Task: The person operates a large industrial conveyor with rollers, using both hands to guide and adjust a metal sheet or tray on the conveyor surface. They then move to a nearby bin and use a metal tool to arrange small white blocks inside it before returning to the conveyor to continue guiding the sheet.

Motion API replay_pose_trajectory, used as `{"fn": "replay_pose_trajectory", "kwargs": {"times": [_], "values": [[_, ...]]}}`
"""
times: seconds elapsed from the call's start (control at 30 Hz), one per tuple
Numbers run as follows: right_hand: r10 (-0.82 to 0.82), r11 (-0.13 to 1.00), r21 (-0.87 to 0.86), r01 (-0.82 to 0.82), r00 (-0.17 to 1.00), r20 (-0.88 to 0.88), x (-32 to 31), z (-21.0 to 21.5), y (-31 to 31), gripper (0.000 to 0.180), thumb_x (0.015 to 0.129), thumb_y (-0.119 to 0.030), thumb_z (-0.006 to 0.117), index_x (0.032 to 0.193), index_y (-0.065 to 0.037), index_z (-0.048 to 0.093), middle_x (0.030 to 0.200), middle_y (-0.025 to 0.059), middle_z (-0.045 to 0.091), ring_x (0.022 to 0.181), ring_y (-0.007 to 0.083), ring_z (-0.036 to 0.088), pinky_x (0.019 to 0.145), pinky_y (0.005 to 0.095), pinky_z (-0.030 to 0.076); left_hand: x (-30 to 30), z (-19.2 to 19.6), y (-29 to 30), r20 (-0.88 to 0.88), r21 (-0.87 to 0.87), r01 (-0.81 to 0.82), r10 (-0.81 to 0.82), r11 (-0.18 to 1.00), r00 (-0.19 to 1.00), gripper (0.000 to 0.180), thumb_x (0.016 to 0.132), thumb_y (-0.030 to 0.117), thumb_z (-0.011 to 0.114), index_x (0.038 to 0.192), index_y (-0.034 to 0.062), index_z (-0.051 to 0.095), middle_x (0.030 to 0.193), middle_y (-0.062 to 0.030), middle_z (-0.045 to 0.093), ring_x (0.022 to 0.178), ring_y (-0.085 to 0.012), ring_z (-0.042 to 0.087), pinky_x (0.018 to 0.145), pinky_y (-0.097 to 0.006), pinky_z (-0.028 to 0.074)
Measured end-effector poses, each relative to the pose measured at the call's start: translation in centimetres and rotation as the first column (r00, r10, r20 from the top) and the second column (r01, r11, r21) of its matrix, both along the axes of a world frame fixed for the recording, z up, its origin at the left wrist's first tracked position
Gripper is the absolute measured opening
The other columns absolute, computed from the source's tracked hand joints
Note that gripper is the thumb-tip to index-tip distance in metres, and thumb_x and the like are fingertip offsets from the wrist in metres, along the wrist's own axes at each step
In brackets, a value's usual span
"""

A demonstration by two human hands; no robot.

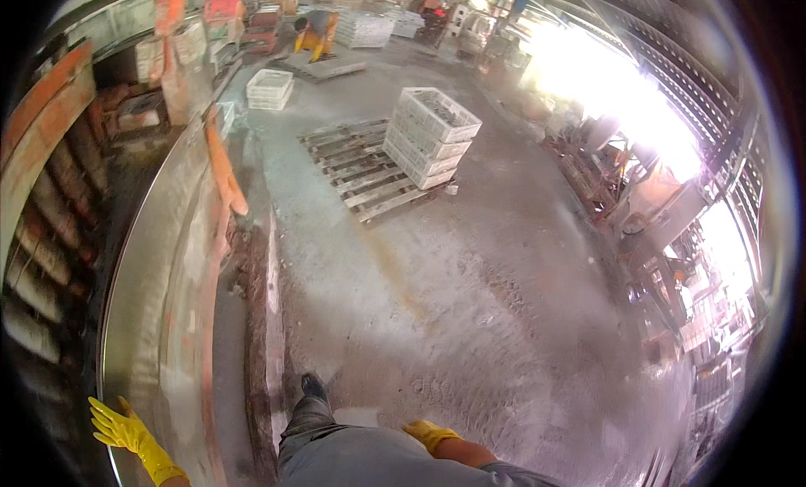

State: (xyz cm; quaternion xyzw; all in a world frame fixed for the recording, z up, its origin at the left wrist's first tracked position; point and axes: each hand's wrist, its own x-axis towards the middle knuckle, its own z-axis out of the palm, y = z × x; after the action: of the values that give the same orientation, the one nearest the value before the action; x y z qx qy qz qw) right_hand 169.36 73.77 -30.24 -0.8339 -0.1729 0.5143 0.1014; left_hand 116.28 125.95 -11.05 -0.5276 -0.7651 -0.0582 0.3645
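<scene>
My left hand [119,428], in a yellow rubber glove, is at the lower left with its fingers spread and nothing in them. It is over the near end of a long metal-edged machine bed [138,319]; whether it touches the edge I cannot tell. My right hand [431,435], gloved the same way, hangs by the front of my grey shirt [369,458]. Its fingers are partly hidden and blurred, and nothing shows in it. One dark shoe [313,386] stands on the dusty floor beside the machine's base.
Ahead, a wooden pallet [357,172] carries a stack of white plastic crates [428,143]. More white crates [269,90] stand farther left. A bent-over person [317,35] works at the back beside a flat slab [336,70]. Clutter [621,185] lines the right side.
</scene>
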Motion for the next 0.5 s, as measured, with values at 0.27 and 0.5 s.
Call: {"fn": "replay_pose_trajectory", "kwargs": {"times": [0.27, 0.5], "values": [[-0.396, 0.908, -0.026, 0.418, 0.878, 0.268, 9.4, -8.1, 0.1, 0.064, 0.100, -0.059, 0.066, 0.124, -0.001, 0.077, 0.116, 0.0154, 0.080, 0.104, 0.0309, 0.075, 0.093, 0.0442, 0.056, 17.5, -1.2, 20.1, -0.025, 0.039, 0.349, -0.348, 0.936, 0.937, 0.074, 0.104, 0.045, 0.067, 0.169, 0.0161, 0.043, 0.159, -0.0113, 0.059, 0.138, -0.0344, 0.059, 0.122, -0.059, 0.039], [-0.278, 0.960, 0.081, 0.270, 0.952, 0.125, 15.6, -3.5, 15.8, 0.065, 0.101, -0.060, 0.062, 0.137, -0.007, 0.075, 0.126, 0.0179, 0.079, 0.114, 0.0314, 0.074, 0.101, 0.0441, 0.055, 31.0, 0.7, 31.7, 0.008, -0.038, 0.407, -0.407, 0.913, 0.913, 0.074, 0.103, 0.050, 0.068, 0.165, 0.0169, 0.046, 0.157, -0.0109, 0.060, 0.133, -0.0323, 0.064, 0.120, -0.058, 0.043]]}}
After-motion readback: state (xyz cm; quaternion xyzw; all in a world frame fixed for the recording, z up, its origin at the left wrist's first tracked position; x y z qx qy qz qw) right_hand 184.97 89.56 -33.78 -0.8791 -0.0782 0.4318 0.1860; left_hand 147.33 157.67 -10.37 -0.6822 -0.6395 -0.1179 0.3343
